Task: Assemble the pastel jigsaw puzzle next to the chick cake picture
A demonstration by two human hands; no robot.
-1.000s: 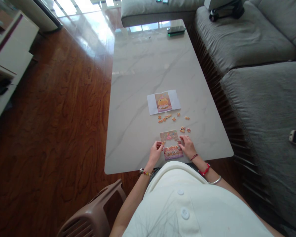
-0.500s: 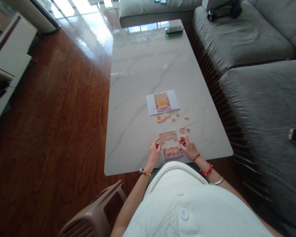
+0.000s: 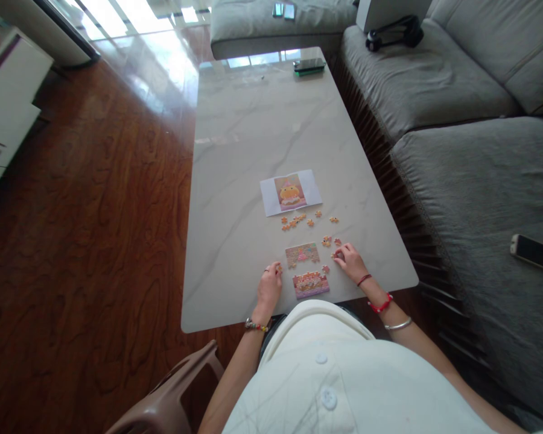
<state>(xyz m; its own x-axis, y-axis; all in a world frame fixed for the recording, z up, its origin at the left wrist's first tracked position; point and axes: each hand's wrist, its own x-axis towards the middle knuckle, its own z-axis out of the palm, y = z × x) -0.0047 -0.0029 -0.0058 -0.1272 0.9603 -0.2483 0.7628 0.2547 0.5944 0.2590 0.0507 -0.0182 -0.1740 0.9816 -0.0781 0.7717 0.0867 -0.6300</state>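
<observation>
Two joined puzzle blocks lie near the table's front edge: an upper block [image 3: 302, 254] and a lower block [image 3: 311, 284], with a gap between them. My left hand [image 3: 270, 284] rests on the marble table [image 3: 253, 138] just left of the blocks, fingers curled, one fingertip near a small piece. My right hand [image 3: 351, 262] sits to the right of the upper block, fingers bent over a loose piece I can barely make out. Several loose orange pieces [image 3: 298, 220] are scattered behind the blocks, below a reference picture [image 3: 290, 191] printed on white paper.
A grey sofa [image 3: 457, 120] runs along the right, with a phone [image 3: 536, 254] on its near cushion and a black strap [image 3: 391, 30] farther back. A dark device [image 3: 308, 65] lies at the table's far end. A brown plastic stool [image 3: 172, 398] stands by my left arm.
Both hands have drawn outward from the puzzle blocks, the left one back and left, the right one out to the right. The camera has tipped, shifting the scene slightly left.
</observation>
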